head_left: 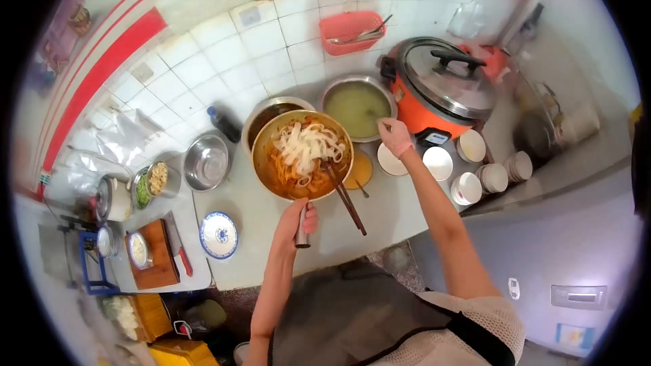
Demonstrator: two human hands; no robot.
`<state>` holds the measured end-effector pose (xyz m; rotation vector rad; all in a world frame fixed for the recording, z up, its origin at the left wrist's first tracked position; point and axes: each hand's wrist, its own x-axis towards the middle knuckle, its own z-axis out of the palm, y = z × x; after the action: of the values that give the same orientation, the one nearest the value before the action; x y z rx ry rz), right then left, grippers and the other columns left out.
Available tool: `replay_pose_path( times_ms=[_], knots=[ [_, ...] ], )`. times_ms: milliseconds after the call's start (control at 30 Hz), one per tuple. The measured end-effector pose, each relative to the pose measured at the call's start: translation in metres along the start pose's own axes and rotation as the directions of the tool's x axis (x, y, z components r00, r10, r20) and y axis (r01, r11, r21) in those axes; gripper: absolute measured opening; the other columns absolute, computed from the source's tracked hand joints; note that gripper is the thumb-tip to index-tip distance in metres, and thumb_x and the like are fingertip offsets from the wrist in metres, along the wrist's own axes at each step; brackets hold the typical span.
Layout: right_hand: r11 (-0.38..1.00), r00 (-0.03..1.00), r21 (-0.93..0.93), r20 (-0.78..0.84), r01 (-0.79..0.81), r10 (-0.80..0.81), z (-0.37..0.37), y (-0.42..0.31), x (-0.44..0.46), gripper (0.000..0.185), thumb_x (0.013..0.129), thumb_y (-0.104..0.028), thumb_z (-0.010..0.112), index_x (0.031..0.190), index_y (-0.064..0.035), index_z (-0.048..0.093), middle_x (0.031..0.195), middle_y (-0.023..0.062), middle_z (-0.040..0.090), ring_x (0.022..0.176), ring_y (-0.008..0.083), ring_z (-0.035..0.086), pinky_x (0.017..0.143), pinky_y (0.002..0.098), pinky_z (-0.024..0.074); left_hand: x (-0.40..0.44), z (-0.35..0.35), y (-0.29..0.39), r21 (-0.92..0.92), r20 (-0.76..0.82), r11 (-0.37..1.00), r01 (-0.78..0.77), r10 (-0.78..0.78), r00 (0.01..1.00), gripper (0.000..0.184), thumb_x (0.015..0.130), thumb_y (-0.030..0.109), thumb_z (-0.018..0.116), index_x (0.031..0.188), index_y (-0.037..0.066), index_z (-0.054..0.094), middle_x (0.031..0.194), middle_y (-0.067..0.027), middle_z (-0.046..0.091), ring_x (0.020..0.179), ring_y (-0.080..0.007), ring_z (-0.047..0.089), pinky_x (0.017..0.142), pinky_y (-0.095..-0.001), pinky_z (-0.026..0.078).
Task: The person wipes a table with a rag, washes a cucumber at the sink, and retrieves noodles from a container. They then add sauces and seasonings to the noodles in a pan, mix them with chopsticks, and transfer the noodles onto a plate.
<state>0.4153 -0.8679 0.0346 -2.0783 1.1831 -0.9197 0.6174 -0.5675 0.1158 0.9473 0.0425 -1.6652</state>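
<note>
My left hand (298, 220) is wrapped round the handle of a pan (256, 163). The pan holds white flat noodles (308, 149) lying over reddish-orange food. A pair of dark chopsticks (349, 203) leans in the pan, their ends sticking out over its near rim. My right hand (395, 137) is closed at the near right rim of a metal pot (328, 88) of greenish broth. Something dark and thin shows in the broth by my fingers; I cannot make out what they hold. Behind the pan, partly hidden, stands a bowl of dark liquid (261, 116).
An orange cooker (417, 105) with a lid stands right of the pot. Several white bowls (466, 188) are stacked near it. At the left are a steel bowl (207, 160), a blue-and-white plate (219, 235), a cutting board (154, 254) and a red-handled knife (184, 261).
</note>
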Motion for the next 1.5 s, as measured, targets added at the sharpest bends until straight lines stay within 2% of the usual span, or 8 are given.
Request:
replay_pose_path(
  times_ms=[533,733,967,1067,1100,1167,1267,1500],
  knots=[
    [0.594,0.914,0.794,-0.142,-0.124,0.381,-0.053,-0.061,-0.035,0.022,0.092,-0.013,0.055,0.100,0.0040,0.065,0.083,0.0050,0.064,0.076,0.0129,0.061,0.070,0.0253,0.0499,0.039,0.001,-0.019,0.110,0.012,0.994,0.016,-0.017,1.000,0.020,0.094,0.020,0.048,0.082,0.004,0.043,0.065,-0.0026,0.044,0.049,-0.0101,0.039,0.042,-0.0251,0.034],
    [0.684,0.966,0.721,-0.083,-0.111,0.244,-0.074,-0.139,-0.089,0.019,0.093,-0.008,0.053,0.101,0.0046,0.064,0.090,0.0045,0.063,0.079,0.0131,0.061,0.073,0.0264,0.0503,0.059,0.006,-0.020,0.088,0.062,0.995,0.055,-0.061,0.996,0.020,0.094,0.019,0.048,0.081,0.005,0.041,0.064,-0.0013,0.042,0.050,-0.0092,0.039,0.041,-0.0239,0.034],
    [0.826,0.844,-0.243,-0.049,0.509,-0.535,-0.083,-0.128,-0.124,0.024,0.093,-0.007,0.055,0.114,0.0017,0.060,0.084,0.0037,0.061,0.076,0.0086,0.056,0.068,0.0221,0.0460,0.048,0.005,-0.027,0.033,0.172,0.990,0.134,-0.138,0.975,0.019,0.095,0.019,0.047,0.082,0.006,0.041,0.064,-0.0015,0.042,0.047,-0.0087,0.036,0.040,-0.0235,0.033],
    [0.655,0.881,0.627,0.113,-0.422,0.460,-0.073,-0.054,-0.149,0.028,0.091,0.001,0.052,0.119,-0.0029,0.057,0.098,0.0041,0.061,0.079,0.0113,0.056,0.069,0.0222,0.0475,0.042,-0.004,-0.036,0.050,0.141,0.986,0.159,-0.164,0.976,0.022,0.094,0.024,0.049,0.080,0.008,0.043,0.062,0.0002,0.040,0.043,-0.0070,0.033,0.036,-0.0211,0.029],
    [0.587,0.860,0.692,0.098,-0.420,0.500,-0.066,-0.029,-0.161,0.024,0.091,-0.006,0.055,0.114,-0.0045,0.059,0.090,0.0077,0.059,0.075,0.0169,0.055,0.067,0.0262,0.0475,0.033,-0.001,-0.036,0.077,0.138,0.985,0.157,-0.167,0.976,0.022,0.094,0.024,0.047,0.081,0.008,0.043,0.062,0.0004,0.039,0.043,-0.0067,0.034,0.036,-0.0210,0.029],
    [0.942,0.960,-0.292,-0.171,0.166,-0.222,-0.064,-0.019,-0.187,0.020,0.091,-0.014,0.056,0.110,-0.0062,0.061,0.080,0.0110,0.056,0.067,0.0247,0.053,0.062,0.0320,0.0466,0.024,-0.001,-0.041,0.110,0.126,0.982,0.156,-0.169,0.977,0.022,0.095,0.024,0.047,0.080,0.008,0.043,0.062,0.0002,0.040,0.043,-0.0068,0.034,0.037,-0.0213,0.029],
    [0.931,0.972,-0.339,-0.139,0.132,-0.188,-0.042,0.008,-0.195,0.022,0.092,-0.011,0.054,0.112,-0.0062,0.062,0.080,0.0121,0.056,0.068,0.0236,0.055,0.064,0.0289,0.0463,0.009,0.004,-0.047,0.169,0.085,0.974,0.153,-0.169,0.982,0.021,0.095,0.023,0.046,0.081,0.007,0.043,0.063,-0.0004,0.040,0.044,-0.0074,0.034,0.038,-0.0221,0.029],
    [0.758,0.846,0.639,-0.329,-0.128,0.420,-0.018,0.024,-0.181,0.022,0.094,-0.013,0.053,0.106,0.0022,0.064,0.089,0.0065,0.063,0.076,0.0135,0.057,0.071,0.0251,0.0470,0.011,-0.012,-0.063,0.219,0.082,0.954,0.204,-0.226,0.971,0.020,0.094,0.020,0.046,0.082,0.005,0.042,0.064,-0.0034,0.043,0.047,-0.0113,0.037,0.042,-0.0262,0.033]
  ],
)
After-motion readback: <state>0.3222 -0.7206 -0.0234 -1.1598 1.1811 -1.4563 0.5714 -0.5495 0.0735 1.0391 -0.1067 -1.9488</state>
